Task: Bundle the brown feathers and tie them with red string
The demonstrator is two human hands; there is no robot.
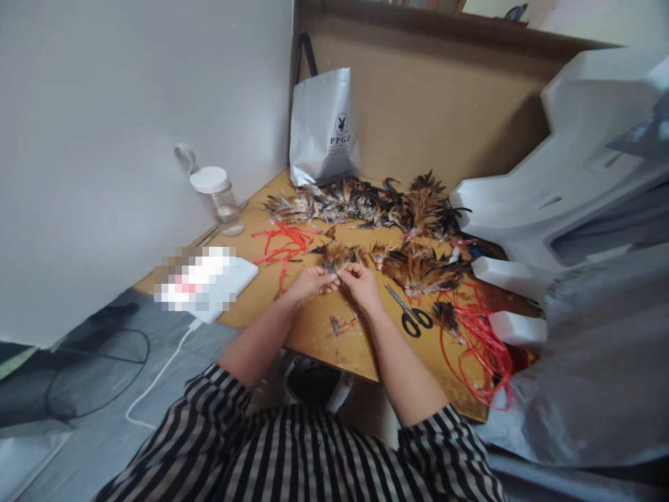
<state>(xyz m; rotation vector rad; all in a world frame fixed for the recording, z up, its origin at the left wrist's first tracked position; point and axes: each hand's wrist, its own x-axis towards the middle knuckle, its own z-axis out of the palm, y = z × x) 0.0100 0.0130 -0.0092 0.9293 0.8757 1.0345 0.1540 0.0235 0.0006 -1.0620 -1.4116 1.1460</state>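
Note:
Both of my hands meet over the front half of the tabletop, pinching the base of a small bunch of brown feathers (336, 255). My left hand (313, 282) grips from the left with its fingers closed, and my right hand (362, 284) closes on it from the other side. The feather tips fan out away from me. Exactly how the fingertips sit on the quills is too small to tell. Just right of my right hand lie black-handled scissors (410, 314), blades pointing up and left. Feather scraps (342, 325) lie on the table below my hands.
Brown and black feather bunches (418, 268) lie right of my hands, with a long feather pile (355, 202) behind. Red plastic strips (285, 244) lie left, more red strips (483, 341) right. A lidded jar (219, 199), silver bag (327, 129) and white device (237, 279) stand around; white foam (580, 139) borders the right.

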